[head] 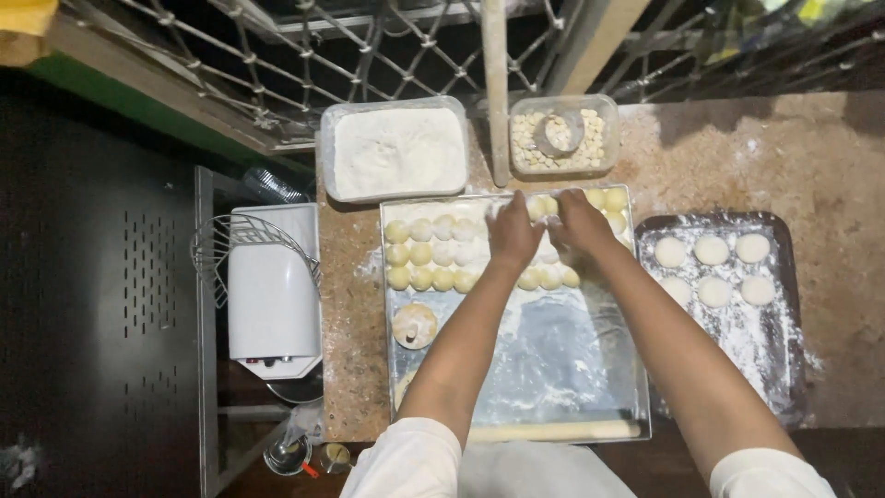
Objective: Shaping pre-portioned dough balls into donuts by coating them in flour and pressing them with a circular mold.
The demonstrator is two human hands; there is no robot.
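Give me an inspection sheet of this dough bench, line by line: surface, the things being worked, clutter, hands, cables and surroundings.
Surface: speckled stone counter, dusted with flour.
Job's things: steel tray with rows of dough balls along its far end and one flattened piece; its near half is bare and floured.
Clutter: flour tub, tub of small pale pieces, dark tray holding six floured rounds.
Hands: left hand and right hand meet over the dough rows; what they grip is hidden.
Cables: nothing seen.
Surroundings: metal grille behind; white appliance with a wire guard at the left.
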